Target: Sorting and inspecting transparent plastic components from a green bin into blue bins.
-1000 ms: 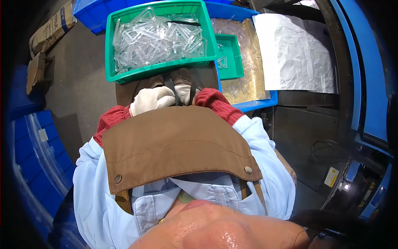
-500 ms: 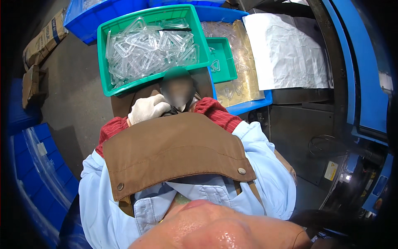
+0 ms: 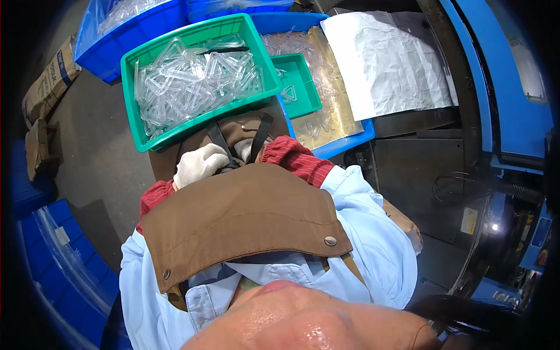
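Observation:
My left hand (image 3: 201, 164), in a white glove, is closed at my waist against a black strap (image 3: 219, 138), its fingers curled round the dark bunched end. My right hand (image 3: 263, 153) is mostly hidden behind the apron bib and the red striped sleeve cuff, so its fingers do not show. A second black strap (image 3: 261, 137) runs up beside it. Both hands are just in front of the brown apron (image 3: 245, 213). Beyond them stands a green bin (image 3: 133, 125) full of clear plastic triangular frames (image 3: 192, 81), with a dark strip lying on top.
A smaller green tray (image 3: 306, 106) with a few clear triangles sits in a blue bin (image 3: 344, 144) to the right. White paper (image 3: 388, 64) lies beside it. Blue bins (image 3: 108, 58) stand behind, a paper sack (image 3: 49, 87) at far left, and blue machinery (image 3: 519, 87) at right.
The bins and surroundings have shifted slightly left and down in view. A dark blurred round patch over the lap is gone, and both black straps now show. My hands stay at the waist.

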Motion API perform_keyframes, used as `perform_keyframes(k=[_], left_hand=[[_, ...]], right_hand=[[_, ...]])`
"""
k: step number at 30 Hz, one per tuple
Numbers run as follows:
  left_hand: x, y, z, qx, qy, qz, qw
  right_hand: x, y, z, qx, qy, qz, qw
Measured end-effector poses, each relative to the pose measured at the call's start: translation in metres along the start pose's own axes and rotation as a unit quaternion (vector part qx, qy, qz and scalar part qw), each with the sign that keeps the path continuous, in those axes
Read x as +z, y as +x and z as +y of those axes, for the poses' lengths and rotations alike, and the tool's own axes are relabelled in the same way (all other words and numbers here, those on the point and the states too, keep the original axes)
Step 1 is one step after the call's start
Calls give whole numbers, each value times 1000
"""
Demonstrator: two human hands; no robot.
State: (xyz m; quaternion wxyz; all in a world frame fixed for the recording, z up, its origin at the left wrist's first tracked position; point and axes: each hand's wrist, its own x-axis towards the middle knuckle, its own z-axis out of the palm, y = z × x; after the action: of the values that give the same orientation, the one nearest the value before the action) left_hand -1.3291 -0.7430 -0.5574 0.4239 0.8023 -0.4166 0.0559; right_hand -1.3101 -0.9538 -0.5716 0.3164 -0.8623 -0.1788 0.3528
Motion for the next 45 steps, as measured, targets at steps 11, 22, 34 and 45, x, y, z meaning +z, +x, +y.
perform_keyframes(k=[11, 22, 34, 45], left_hand=[[-1, 2, 1, -5, 1, 8, 1000], [6, 3, -2, -2, -9, 35, 999], [11, 15, -9, -112, -16, -53, 992], [-45, 59, -26, -414, -323, 77, 847]], right_hand=[[-2, 0, -1, 9, -16, -2, 1000], [-5, -26, -7, 25, -70, -40, 996], [-77, -106, -20, -93, -163, -74, 980], [-149, -70, -5, -104, 423, 158, 886]])
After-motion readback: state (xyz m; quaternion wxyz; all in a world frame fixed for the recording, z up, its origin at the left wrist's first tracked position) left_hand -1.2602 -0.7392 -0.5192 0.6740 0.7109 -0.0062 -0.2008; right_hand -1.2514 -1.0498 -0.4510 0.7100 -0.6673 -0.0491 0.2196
